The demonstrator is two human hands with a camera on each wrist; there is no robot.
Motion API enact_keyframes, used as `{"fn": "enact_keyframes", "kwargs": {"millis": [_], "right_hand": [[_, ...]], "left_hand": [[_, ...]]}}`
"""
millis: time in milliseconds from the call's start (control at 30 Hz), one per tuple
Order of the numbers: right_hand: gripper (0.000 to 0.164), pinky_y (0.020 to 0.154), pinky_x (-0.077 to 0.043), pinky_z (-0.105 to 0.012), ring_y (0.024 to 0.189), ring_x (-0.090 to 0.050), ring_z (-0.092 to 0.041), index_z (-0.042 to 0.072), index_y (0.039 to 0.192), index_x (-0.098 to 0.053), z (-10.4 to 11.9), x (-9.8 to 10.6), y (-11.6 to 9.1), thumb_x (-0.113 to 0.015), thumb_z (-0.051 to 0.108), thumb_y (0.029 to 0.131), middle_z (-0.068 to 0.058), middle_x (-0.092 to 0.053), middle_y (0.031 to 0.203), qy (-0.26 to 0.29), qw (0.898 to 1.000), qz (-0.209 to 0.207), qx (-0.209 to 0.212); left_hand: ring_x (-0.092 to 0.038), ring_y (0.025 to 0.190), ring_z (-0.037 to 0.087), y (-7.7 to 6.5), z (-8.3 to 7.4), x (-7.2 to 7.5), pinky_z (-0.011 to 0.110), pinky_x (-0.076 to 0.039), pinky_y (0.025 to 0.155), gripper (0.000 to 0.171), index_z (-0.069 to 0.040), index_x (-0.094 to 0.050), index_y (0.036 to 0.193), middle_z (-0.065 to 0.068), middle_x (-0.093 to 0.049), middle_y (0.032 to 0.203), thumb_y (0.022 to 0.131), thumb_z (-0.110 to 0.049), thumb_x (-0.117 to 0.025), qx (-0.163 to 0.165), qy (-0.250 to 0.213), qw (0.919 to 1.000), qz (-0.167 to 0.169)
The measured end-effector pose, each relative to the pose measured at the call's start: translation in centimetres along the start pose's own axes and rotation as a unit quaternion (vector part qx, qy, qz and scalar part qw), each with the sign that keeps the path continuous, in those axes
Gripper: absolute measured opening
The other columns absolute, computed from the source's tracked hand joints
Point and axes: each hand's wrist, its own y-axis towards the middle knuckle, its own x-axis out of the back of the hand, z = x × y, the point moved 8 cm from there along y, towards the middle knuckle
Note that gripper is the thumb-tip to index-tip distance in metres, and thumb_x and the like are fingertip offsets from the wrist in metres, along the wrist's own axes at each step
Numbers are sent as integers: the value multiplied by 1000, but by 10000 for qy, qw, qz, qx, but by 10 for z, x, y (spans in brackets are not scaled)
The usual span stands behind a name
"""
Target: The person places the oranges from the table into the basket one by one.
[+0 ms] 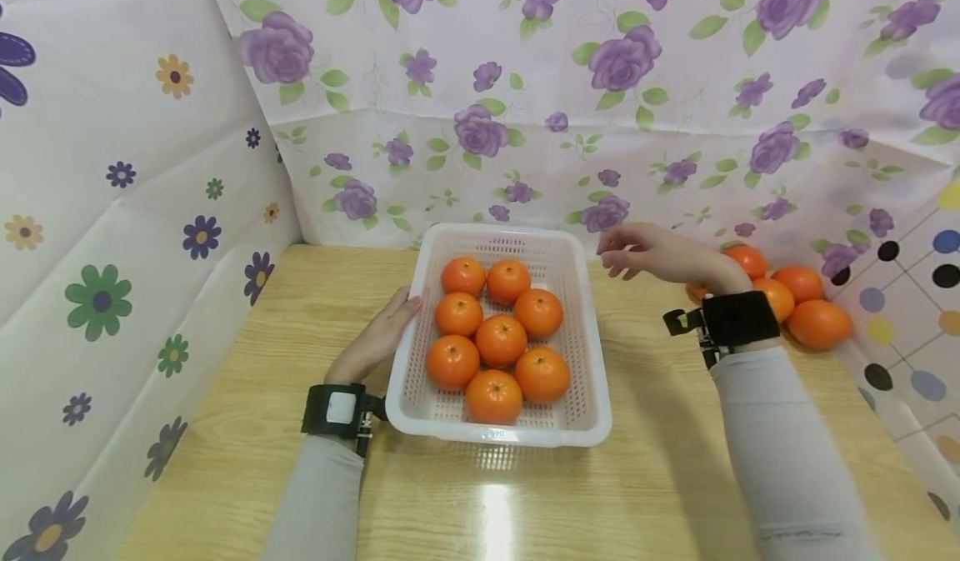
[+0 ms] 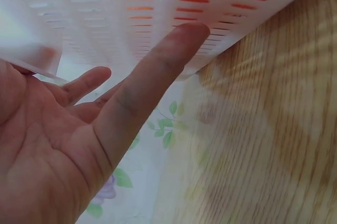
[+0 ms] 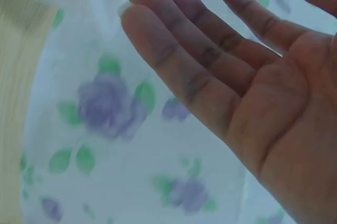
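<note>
A white perforated plastic basket [image 1: 592,361] sits on the table in the head view, with several oranges [image 1: 501,341] grouped inside it. At its left side is my left hand [image 1: 378,336], thumb on the rim and the other fingers below it along the outer wall. The left wrist view shows that hand [image 2: 105,124] under the rim, one straight finger against the slotted wall [image 2: 158,3]. My right hand [image 1: 656,252] is raised just off the basket's far right corner. In the right wrist view this hand [image 3: 247,82] has loosely extended fingers and holds nothing.
More oranges [image 1: 819,324] lie in a pile at the table's far right, partly behind my right wrist. A flowered cloth [image 1: 480,169] hangs along the back edge of the wooden table [image 1: 427,503]. Patterned sheets also stand at the left and right sides.
</note>
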Motion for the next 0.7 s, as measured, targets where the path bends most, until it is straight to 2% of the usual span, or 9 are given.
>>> {"fn": "enact_keyframes", "kwargs": {"millis": [67, 200, 267, 367, 433, 533, 633, 700], "right_hand": [[30, 90, -60, -40, 108, -67, -31, -1, 129, -56, -14, 11, -3, -57, 21, 110, -17, -65, 120, 60, 9998, -176, -74], [31, 88, -60, -33, 107, -66, -26, 0, 132, -54, -46, 34, -16, -55, 22, 110, -17, -63, 122, 250, 9966, -619, -479], [32, 88, -60, -32, 108, -66, -27, -1, 134, -52, -62, 47, -23, -53, 22, 111, -20, -63, 125, 158, 9939, -879, -651], [36, 94, -57, -43, 113, -62, -37, -5, 138, -48, -90, 64, -33, -49, 20, 112, -29, -58, 131, -240, 9865, -1282, -992], [40, 99, -52, -54, 117, -56, -46, -9, 140, -44, -111, 74, -37, -47, 17, 111, -37, -51, 135, -630, 9786, -1529, -1222], [49, 104, -38, -69, 126, -41, -60, -14, 144, -35, -143, 82, -43, -47, 17, 108, -46, -34, 142, -1093, 9623, -1821, -1697], [55, 107, -29, -74, 131, -25, -68, -15, 144, -31, -168, 82, -47, -52, 18, 105, -49, -20, 147, -1399, 9446, -2158, -2039], [59, 107, -26, -75, 130, -21, -70, -14, 145, -30, -178, 80, -48, -56, 21, 104, -49, -15, 149, -1557, 9331, -2347, -2235]], "left_hand": [[-66, 114, 46, 0, -1, 0, 47, -63, 83, 57, -12, -23, 160, 32, -54, 136, 115, -45, -29, -9, -4, 10000, 8], [-64, 117, 46, -1, -3, -1, 47, -62, 85, 57, -12, -21, 161, 33, -52, 138, 115, -44, -30, -39, 6, 10000, 33], [-65, 116, 46, -1, -4, 0, 48, -62, 85, 57, -12, -21, 161, 33, -53, 138, 115, -44, -30, -40, 26, 10000, 14], [-66, 115, 46, -2, -3, 0, 48, -62, 85, 57, -12, -21, 161, 32, -54, 138, 115, -43, -30, -18, 33, 10000, -8], [-66, 114, 45, -2, -3, 0, 48, -62, 85, 56, -12, -20, 162, 32, -54, 138, 115, -43, -29, -6, 42, 10000, -19], [-66, 113, 45, -1, -1, 0, 47, -62, 84, 55, -12, -21, 160, 33, -54, 137, 115, -43, -29, 13, 39, 10000, -32], [-67, 112, 45, 0, -1, 0, 47, -62, 83, 55, -11, -22, 159, 33, -53, 137, 115, -44, -29, 17, 32, 10000, -37], [-66, 113, 45, 0, -1, 0, 47, -62, 84, 55, -11, -23, 159, 32, -52, 137, 115, -44, -29, 4, 21, 10000, -34]]}}
